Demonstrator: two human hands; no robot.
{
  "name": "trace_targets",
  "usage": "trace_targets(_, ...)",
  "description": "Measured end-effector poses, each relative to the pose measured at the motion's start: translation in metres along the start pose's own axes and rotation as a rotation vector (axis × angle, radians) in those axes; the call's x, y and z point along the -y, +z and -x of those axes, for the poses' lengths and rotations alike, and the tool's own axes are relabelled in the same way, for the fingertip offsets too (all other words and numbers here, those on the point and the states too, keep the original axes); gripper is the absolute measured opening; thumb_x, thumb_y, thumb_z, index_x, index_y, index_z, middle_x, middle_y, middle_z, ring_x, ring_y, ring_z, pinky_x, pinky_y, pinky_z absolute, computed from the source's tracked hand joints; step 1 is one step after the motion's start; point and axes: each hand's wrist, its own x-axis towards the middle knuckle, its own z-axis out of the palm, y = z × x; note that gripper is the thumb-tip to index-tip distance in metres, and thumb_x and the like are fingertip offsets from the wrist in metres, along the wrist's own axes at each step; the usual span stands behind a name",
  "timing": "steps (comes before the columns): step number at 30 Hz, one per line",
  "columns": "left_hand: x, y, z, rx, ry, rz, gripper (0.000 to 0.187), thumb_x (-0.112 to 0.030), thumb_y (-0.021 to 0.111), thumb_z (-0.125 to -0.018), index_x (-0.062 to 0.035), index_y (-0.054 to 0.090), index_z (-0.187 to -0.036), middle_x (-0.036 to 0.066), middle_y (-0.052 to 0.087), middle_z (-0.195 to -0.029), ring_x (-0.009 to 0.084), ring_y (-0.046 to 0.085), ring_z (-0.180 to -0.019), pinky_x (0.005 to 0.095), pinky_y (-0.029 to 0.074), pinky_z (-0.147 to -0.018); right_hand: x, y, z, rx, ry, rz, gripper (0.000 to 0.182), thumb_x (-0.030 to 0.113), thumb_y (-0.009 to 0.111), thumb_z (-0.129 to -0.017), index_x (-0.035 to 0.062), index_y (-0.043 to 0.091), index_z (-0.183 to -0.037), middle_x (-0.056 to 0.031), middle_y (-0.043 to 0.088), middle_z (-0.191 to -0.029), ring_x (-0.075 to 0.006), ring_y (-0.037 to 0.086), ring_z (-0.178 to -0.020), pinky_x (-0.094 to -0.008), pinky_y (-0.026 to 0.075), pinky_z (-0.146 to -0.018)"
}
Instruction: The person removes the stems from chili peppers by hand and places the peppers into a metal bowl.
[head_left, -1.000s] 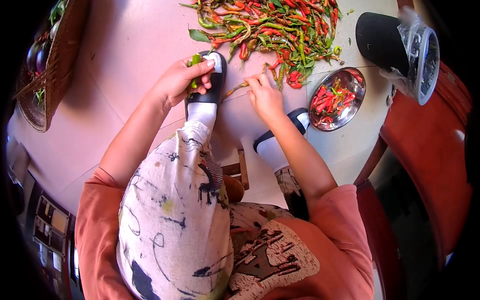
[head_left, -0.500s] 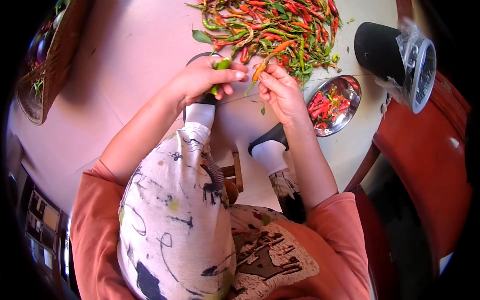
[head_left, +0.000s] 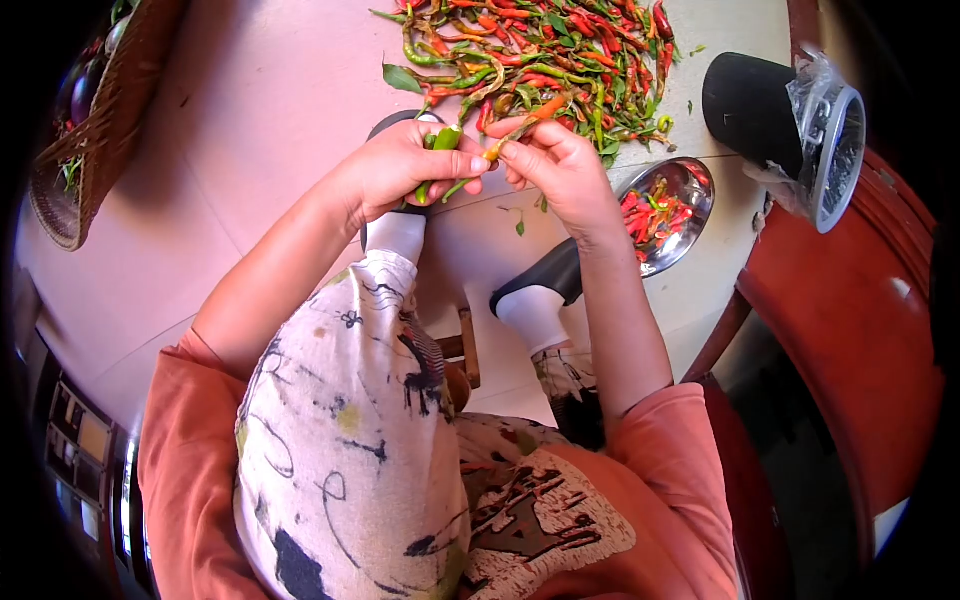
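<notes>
My left hand (head_left: 405, 163) is closed around green chilli peppers (head_left: 445, 140) that stick out above and below the fingers. Between the fingertips of my right hand (head_left: 565, 175) is an orange chilli pepper (head_left: 535, 118). Its yellowish stem end points down-left and meets my left thumb, so the two hands almost touch. Just beyond them on the floor spreads a heap of red, orange and green chilli peppers (head_left: 560, 65) mixed with leaves. A shiny metal bowl (head_left: 695, 240) with cut-looking red pieces stands to the right, partly behind my right forearm.
A black bin (head_left: 750, 112) with a plastic liner lies tilted at the right. Beside it is red-brown wooden furniture (head_left: 830, 290). A woven basket (head_left: 85, 190) holding purple vegetables stands at the far left. Below my hands are my shoes and a small wooden stool (head_left: 465, 350).
My right hand has moved left and turned, bringing the orange chilli's stem end to my left thumb. My left hand stays nearly in place, still holding the green peppers.
</notes>
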Motion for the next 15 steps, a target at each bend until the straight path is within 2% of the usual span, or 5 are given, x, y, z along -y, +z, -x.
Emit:
trace_targets(1,0.001,-0.001,0.000,0.010,-0.002,0.004,0.018,-0.015,0.067,-0.079,-0.0042,0.060,-0.091,0.004,0.062,-0.073,0.0043,0.044,-0.048,0.0173,0.034,-0.042,0.000,0.004,-0.002,-0.016,-0.053,-0.013,0.016,0.011,0.059,-0.084,0.0017,0.061,-0.098,0.0015,0.058,-0.075,-0.0032,0.050,-0.065,-0.0184,0.042,-0.059)
trace_targets(5,-0.006,-0.001,0.007,-0.009,-0.025,-0.017,0.016,-0.014,0.067,-0.078,-0.0043,0.061,-0.090,0.005,0.063,-0.072,0.0038,0.043,-0.049,0.0178,0.034,-0.043,-0.002,0.001,-0.004,0.022,-0.013,0.079,0.015,0.012,0.060,-0.084,0.0019,0.062,-0.095,0.0017,0.058,-0.076,-0.0027,0.050,-0.064,-0.0187,0.041,-0.055)
trace_targets(7,-0.011,0.000,0.009,0.041,-0.039,-0.196,0.014,-0.013,0.066,-0.079,-0.0040,0.062,-0.087,0.004,0.063,-0.070,0.0037,0.048,-0.054,0.0180,0.037,-0.048,0.005,-0.004,-0.003,0.171,0.006,0.167,0.014,0.012,0.063,-0.080,0.0022,0.062,-0.090,0.0011,0.057,-0.072,-0.0042,0.049,-0.062,-0.0201,0.039,-0.052)
trace_targets(10,-0.010,0.005,0.009,0.010,0.034,-0.453,0.016,-0.017,0.066,-0.078,-0.0019,0.066,-0.083,0.003,0.063,-0.069,0.0079,0.053,-0.056,0.0224,0.043,-0.054,-0.004,-0.010,-0.005,0.200,-0.163,0.491,0.011,0.008,0.063,-0.073,0.0019,0.061,-0.083,-0.0011,0.057,-0.068,-0.0067,0.050,-0.060,-0.0221,0.040,-0.052)
trace_targets(15,-0.008,0.002,0.006,0.030,0.116,-0.674,0.019,-0.018,0.065,-0.078,0.0005,0.064,-0.079,0.004,0.062,-0.064,0.0108,0.055,-0.057,0.0251,0.045,-0.057,0.004,0.003,0.002,0.134,-0.198,0.589,0.010,0.005,0.060,-0.068,0.0011,0.059,-0.077,-0.0033,0.057,-0.066,-0.0086,0.052,-0.061,-0.0244,0.042,-0.055)
